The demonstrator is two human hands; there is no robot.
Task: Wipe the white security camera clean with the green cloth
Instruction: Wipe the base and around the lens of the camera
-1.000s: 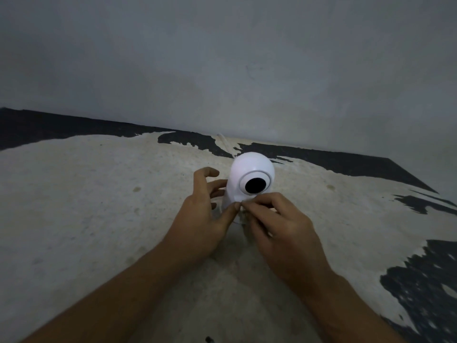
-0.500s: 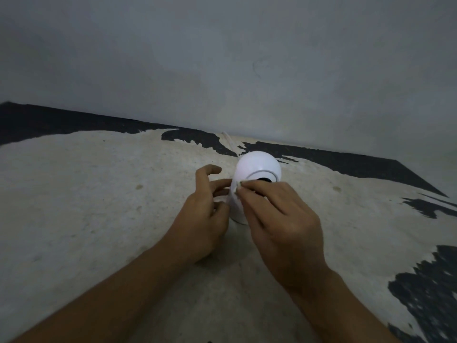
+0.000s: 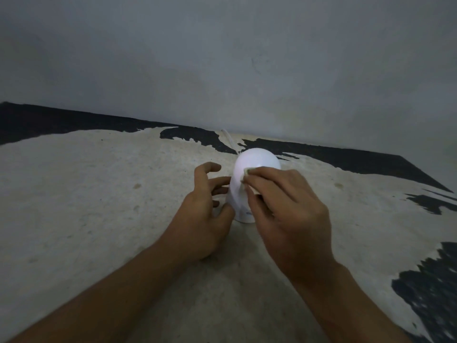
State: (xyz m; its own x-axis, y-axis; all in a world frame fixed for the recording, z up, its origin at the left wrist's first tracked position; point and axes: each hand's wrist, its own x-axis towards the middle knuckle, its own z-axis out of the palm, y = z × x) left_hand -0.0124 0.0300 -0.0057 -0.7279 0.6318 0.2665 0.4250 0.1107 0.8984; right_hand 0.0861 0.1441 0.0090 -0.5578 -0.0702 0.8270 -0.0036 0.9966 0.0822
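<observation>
The white security camera [image 3: 249,160] stands upright on the worn surface, its round head glowing pale. My right hand [image 3: 284,206] covers the front of the head and the lens, pinching a small pale cloth [image 3: 245,175] against it; only a corner of the cloth shows between my fingers. My left hand [image 3: 206,209] rests at the camera's left side, thumb against the base, fingers curled and spread near the body.
A white cable [image 3: 228,139] runs from behind the camera toward the grey wall [image 3: 222,70]. The surface [image 3: 86,206] is pale and rough with black patches at the back and right.
My right hand has risen from the camera's base up onto the head, now hiding the dark lens. The left hand stays at the base, fingers opened a little.
</observation>
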